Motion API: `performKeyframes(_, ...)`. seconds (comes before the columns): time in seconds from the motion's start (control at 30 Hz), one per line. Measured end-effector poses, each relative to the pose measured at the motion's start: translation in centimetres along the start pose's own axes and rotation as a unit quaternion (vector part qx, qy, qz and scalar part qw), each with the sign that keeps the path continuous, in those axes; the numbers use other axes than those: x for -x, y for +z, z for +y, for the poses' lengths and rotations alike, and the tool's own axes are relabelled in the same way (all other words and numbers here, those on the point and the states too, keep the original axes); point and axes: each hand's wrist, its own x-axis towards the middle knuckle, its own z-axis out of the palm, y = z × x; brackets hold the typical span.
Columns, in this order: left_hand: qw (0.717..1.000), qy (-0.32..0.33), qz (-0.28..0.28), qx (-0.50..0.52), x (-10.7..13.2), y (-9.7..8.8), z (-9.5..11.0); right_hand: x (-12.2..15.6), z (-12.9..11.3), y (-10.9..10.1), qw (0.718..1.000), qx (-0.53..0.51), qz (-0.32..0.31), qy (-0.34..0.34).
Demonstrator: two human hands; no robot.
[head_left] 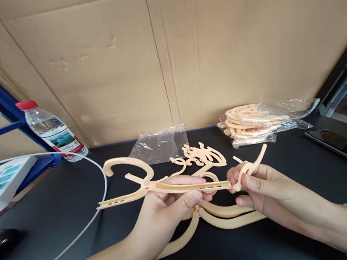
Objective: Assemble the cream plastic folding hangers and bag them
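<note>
My left hand (pixel 166 207) is closed around the middle of a peach plastic hanger (pixel 130 188) with a hook at its left end, holding it level above the black table (pixel 54 208). My right hand (pixel 257 187) pinches a small curved peach piece (pixel 251 165) at the hanger's right end. Under both hands lie more curved peach hanger arms (pixel 229 217) on the table. A small pile of loose peach parts (pixel 202 156) sits just behind the hands.
A clear bag of stacked peach parts (pixel 253 123) lies at the back right, an empty clear bag (pixel 159 146) at the back middle. A water bottle (pixel 52 132) leans at the left, with a white cable (pixel 98 183), a dark mouse (pixel 1 243) and a phone (pixel 339 145). A cardboard wall (pixel 165 52) stands behind.
</note>
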Motion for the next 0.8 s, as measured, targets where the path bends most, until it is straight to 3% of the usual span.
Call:
performKeyframes(0.27,1.0,0.009,0.003,-0.025,0.12,0.41,0.11,0.04,0.11,0.22,0.999,0.027,0.005,0.026)
performKeyframes(0.6,1.0,-0.018,0.0,-0.02,0.49,0.53,0.47,0.3,-0.09,0.27,0.999,0.051,-0.019,0.008)
performKeyframes(0.8,1.0,-0.017,0.004,-0.013,0.35,0.46,0.33,0.33,0.09,0.36,0.998,0.057,-0.001,0.003)
